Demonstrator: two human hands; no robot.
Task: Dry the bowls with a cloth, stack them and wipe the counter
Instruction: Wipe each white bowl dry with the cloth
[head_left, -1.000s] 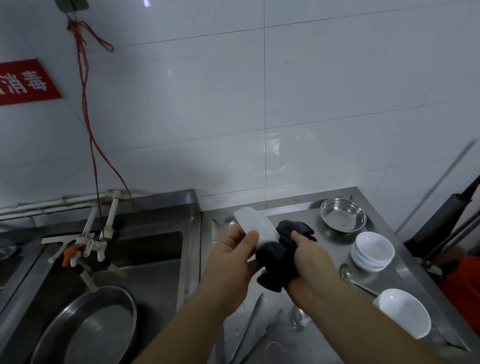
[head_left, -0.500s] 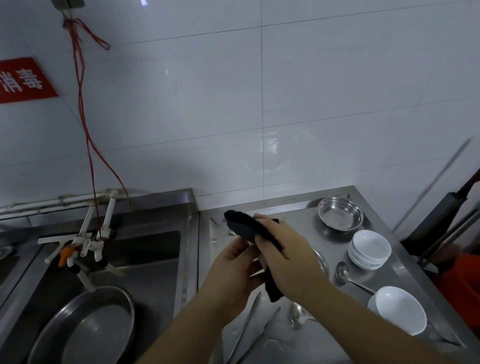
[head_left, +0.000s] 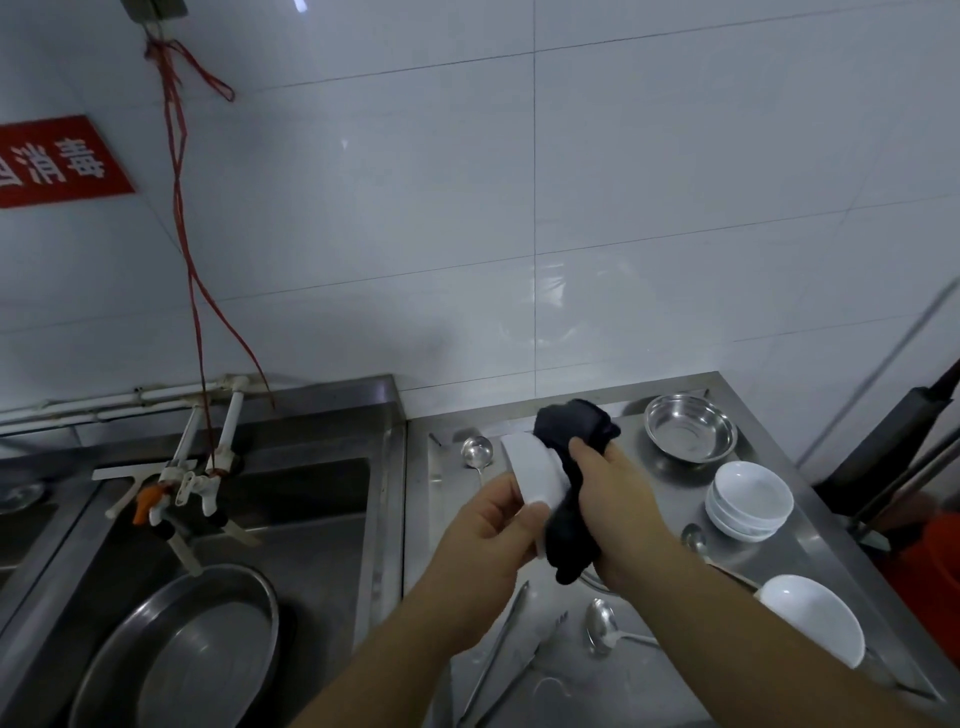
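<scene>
My left hand (head_left: 493, 525) grips a small white bowl (head_left: 535, 470) by its rim, tilted on edge above the steel counter (head_left: 810, 551). A dark cloth (head_left: 571, 436) is bunched in my right hand (head_left: 613, 493) and pressed against the bowl's right side, with a tail of cloth hanging below. A stack of white bowls (head_left: 750, 499) stands at the right of the counter. One larger white bowl (head_left: 813, 621) sits near the front right edge. A steel bowl (head_left: 690, 427) stands at the back.
A sink (head_left: 291, 519) with a round steel pan (head_left: 182, 654) and taps (head_left: 192, 483) lies to the left. Spoons (head_left: 602, 631), a ladle (head_left: 475, 452) and tongs (head_left: 504, 654) lie on the counter. The tiled wall is close behind. Dark handles (head_left: 904, 431) lean at the far right.
Half a second ago the cloth covered the bowl's upper edge. Now my right hand has slid the cloth to the bowl's right side, and the white rim shows again.
</scene>
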